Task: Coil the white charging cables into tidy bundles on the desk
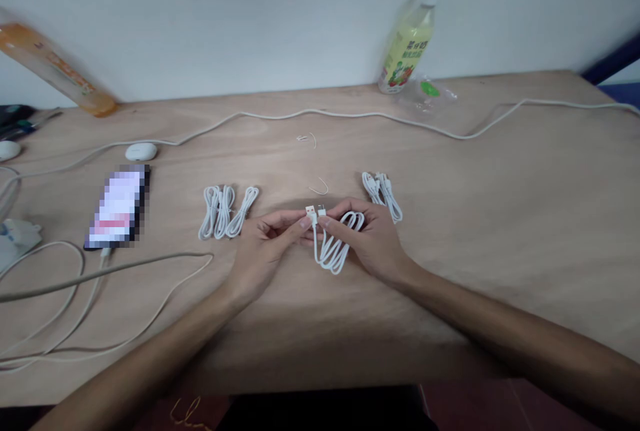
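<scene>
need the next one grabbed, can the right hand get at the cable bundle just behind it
Probably yes: the cable bundle lies close beyond the right hand with only bare table between. But that hand, with the left hand, is pinching a white cable, so it's occupied.

**White cable, folded into loops**

One thin white cable (334, 244), gathered into several long loops lying side by side. Its two plugs (311, 210) sit together at the far end, pointing away from the person. One is wider and flat, the other smaller. The looped bends trail toward the person. The left hand (265, 243) pinches it at the plug end, and the right hand (374, 241) grips the bundle. It is over the front middle of the wooden table (500, 218).
</scene>
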The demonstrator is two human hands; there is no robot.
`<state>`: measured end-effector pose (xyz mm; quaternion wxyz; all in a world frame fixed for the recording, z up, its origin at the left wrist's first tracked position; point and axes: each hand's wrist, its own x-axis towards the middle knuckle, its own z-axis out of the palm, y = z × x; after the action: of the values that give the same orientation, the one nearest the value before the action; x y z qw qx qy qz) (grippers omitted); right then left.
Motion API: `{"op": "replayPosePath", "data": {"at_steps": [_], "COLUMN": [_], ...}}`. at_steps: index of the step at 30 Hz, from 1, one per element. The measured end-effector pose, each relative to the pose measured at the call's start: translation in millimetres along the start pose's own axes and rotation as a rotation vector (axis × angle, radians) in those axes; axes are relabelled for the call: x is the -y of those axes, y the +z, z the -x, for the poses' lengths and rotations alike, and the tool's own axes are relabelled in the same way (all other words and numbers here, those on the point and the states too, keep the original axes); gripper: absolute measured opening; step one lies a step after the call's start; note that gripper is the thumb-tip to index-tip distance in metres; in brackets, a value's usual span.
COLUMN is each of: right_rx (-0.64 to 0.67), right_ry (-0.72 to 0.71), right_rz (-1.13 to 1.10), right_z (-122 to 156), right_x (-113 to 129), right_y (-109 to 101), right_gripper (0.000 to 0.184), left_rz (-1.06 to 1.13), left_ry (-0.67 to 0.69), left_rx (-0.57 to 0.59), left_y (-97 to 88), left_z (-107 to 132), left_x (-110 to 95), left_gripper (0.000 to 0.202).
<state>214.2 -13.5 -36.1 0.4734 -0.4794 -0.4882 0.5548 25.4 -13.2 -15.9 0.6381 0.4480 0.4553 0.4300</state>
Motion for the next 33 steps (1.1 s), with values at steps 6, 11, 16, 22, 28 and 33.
{"op": "replayPosePath", "data": {"at_steps": [6,11,16,22,28,33], "right_rx": [0.003,0.003,-0.003,-0.012,-0.003,0.055], "right_ry": [0.007,-0.009,0.010,0.019,0.031,0.003], "right_rz": [-0.011,0.015,-0.016,-0.025,-0.041,-0.046], "right_z": [0.1,-0.3,0.0,0.7,0.7,0.8], "right_x": [-2.0,-0.9,-1.3,-0.6,0.7,1.8], "right_y": [0.0,-0.5,0.0,0.3,0.5,1.3], "right_gripper": [0.030,0.029,0.029,0.029,0.027,0.025], "left_rz": [-0.025,-0.012,0.028,0.020,0.000,0.011], "left_ry": [-0.006,-0.003,0.001,-0.004,-0.014,0.005], "left_rx": [-0.011,0.004,0.012,0.007,-0.016,-0.031], "left_y": [-0.1,-0.6,-1.0,0.8,0.1,-1.9], "left_z": [1.1,0.4,-0.8,0.8,0.2,-1.2], "left_x": [0.5,0.8,1.8,-0.4,-0.2,3.7], "left_gripper": [0.028,0.026,0.019,0.021,0.021,0.021]}}
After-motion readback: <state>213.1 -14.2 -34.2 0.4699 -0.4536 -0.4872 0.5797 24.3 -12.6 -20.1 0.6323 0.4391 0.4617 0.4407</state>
